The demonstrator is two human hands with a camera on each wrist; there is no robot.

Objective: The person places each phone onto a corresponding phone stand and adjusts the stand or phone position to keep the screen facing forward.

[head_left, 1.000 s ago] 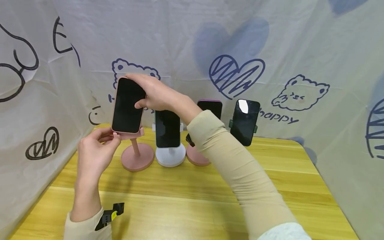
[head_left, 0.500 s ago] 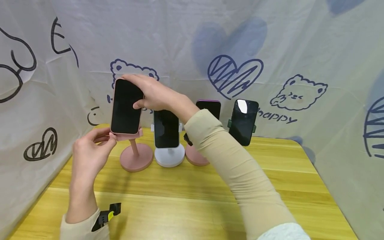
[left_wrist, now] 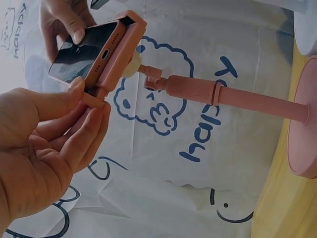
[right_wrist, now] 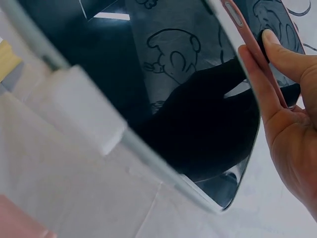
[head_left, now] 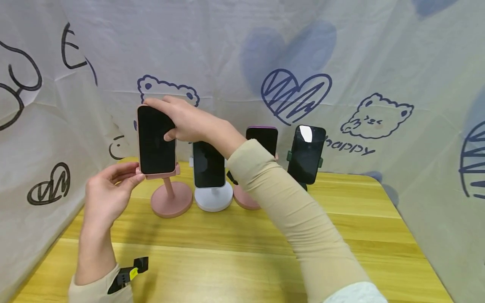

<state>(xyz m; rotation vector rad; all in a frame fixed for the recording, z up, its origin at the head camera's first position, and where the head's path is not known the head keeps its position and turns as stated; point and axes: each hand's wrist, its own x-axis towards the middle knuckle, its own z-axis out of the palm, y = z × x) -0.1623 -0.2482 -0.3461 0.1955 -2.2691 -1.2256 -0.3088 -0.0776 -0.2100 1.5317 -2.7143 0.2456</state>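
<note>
A dark-screened phone (head_left: pixel 154 147) with a pink edge sits upright on the cradle of a pink phone stand (head_left: pixel 171 201) at the left. My right hand (head_left: pixel 191 122) grips its upper right side, thumb on the screen and fingers over the top and behind. In the right wrist view, the right thumb (right_wrist: pixel 285 54) presses the glass. My left hand (head_left: pixel 107 195) pinches the lower left corner of the cradle between thumb and fingers. The left wrist view shows the phone's bottom edge (left_wrist: pixel 103 57) with its charging port, resting along the cradle (left_wrist: pixel 119 62).
Beside it, a white stand (head_left: pixel 214 198) holds another phone (head_left: pixel 209 166). Further right are a second pink stand (head_left: pixel 245 198), partly hidden by my right sleeve (head_left: pixel 280 193), and a phone (head_left: pixel 307 153) in green clamps. A drawn-on cloth (head_left: pixel 227 50) hangs behind the wooden table (head_left: pixel 212 261).
The phone and cradle have turned from a slight lean to nearly straight, and dropped a little. Both hands have moved slightly left with them, and the head view has shifted slightly.
</note>
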